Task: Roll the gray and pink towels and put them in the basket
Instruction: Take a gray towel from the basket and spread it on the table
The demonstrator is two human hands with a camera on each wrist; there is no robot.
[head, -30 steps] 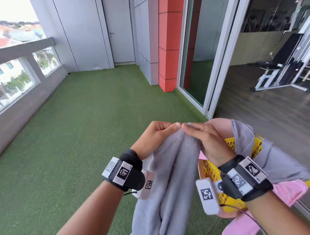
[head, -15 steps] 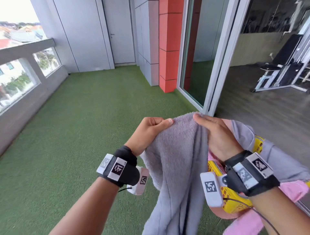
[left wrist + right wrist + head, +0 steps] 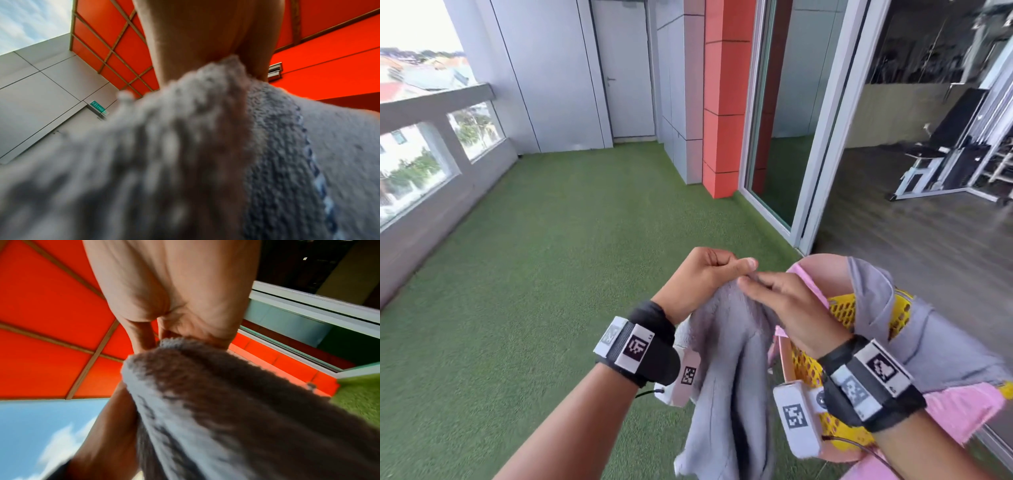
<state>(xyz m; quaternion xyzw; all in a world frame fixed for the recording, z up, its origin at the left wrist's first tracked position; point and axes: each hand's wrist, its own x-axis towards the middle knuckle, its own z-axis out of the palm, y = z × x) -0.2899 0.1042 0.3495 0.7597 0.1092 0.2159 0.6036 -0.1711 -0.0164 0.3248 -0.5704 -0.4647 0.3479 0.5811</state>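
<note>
I hold the gray towel (image 3: 726,359) up in front of me with both hands, each one pinching its top edge. My left hand (image 3: 705,277) is curled, thumb pressed over the cloth against my folded fingers; my right hand (image 3: 787,308) pinches the same edge just beside it, so my fingertips nearly touch. The top edge is bunched narrow between the two pinches, and the rest of the towel hangs straight down below my wrists, over the green turf (image 3: 534,274).

In the left wrist view the gray towel (image 3: 205,146) fills the lower frame, blurred, its top tucked under my left hand (image 3: 205,32). In the right wrist view the towel (image 3: 226,402) rises to my right hand (image 3: 174,296), where my fingers (image 3: 141,335) close on its edge.

Just to the right of my right hand, and partly behind it, is the yellow basket (image 3: 842,308) with a mesh wall. A second gray cloth (image 3: 928,342) is draped over its far rim, and the pink towel (image 3: 962,411) lies over its right side below that, well to the right of my grip. Another pink piece (image 3: 822,270) shows behind my right hand at the basket's top; I cannot tell whether it is the same towel.
</note>
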